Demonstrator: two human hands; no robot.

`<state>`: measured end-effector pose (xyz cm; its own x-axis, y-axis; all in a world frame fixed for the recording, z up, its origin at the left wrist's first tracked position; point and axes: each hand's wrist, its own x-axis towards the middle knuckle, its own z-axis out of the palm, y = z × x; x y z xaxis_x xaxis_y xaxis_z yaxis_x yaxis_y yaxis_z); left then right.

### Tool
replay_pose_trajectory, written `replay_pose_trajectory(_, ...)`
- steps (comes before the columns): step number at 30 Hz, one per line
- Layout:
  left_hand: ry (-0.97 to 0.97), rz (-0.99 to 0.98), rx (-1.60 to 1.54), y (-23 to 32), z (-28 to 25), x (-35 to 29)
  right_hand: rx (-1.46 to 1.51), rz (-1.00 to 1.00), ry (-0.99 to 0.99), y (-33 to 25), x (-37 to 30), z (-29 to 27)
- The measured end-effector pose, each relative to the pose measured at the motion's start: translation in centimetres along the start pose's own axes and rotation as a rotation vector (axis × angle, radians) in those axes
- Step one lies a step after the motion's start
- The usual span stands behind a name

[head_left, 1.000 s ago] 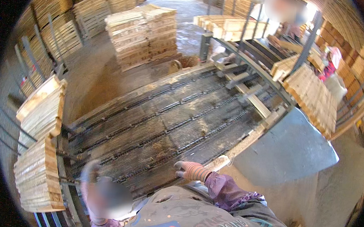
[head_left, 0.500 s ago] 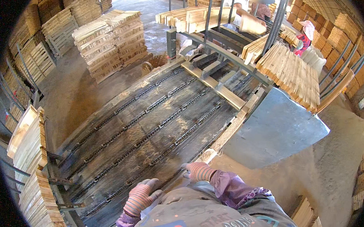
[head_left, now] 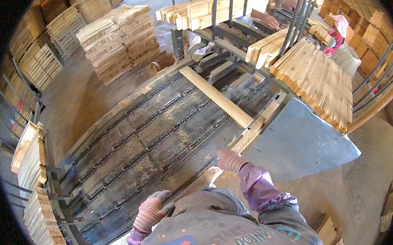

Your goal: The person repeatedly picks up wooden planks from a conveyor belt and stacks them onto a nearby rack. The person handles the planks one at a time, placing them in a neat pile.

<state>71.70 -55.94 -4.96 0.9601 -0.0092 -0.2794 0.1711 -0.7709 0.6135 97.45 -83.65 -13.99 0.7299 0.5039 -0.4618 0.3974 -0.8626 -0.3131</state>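
My left hand, in an orange-and-grey striped glove, is at the near edge of the chain conveyor. Its thumb stands apart from the fingers, and I see nothing in it. My right hand, gloved alike, is held over the conveyor's right side rail; its fingers point left and are partly hidden and blurred. Farther up, a pale wooden plank lies crosswise over the chains, out of reach of both hands.
Stacked boards stand at the right above a bluish metal sheet. More boards line the left rack. A tall timber stack is beyond the conveyor. Another person's hand is at the far end among upright rods.
The plank on the chains has come nearer to me, away from the far frame. My right hand has moved forward and right along the rail. The left hand has shifted little.
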Motion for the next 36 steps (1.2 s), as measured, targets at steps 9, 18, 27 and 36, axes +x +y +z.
replay_pose_trajectory(9, 0.082, -0.067, 0.063, 5.2, 3.2, 6.8, -0.113, 0.345, 0.332, 13.4, 6.6, -7.9)
replay_pose_trajectory(18, 0.069, -0.21, 0.024, 9.5, 6.8, 11.4, 1.204, -0.081, 0.01, 18.6, 14.8, -0.7)
replay_pose_trajectory(27, 0.173, -0.268, -0.007, 12.0, 7.6, 14.4, 2.041, 0.095, -0.416, 20.7, 19.0, -3.1)
replay_pose_trajectory(36, 0.155, -0.293, 0.071, 13.1, 9.1, 19.6, 0.067, -0.169, -0.065, 20.3, 16.0, -6.5)
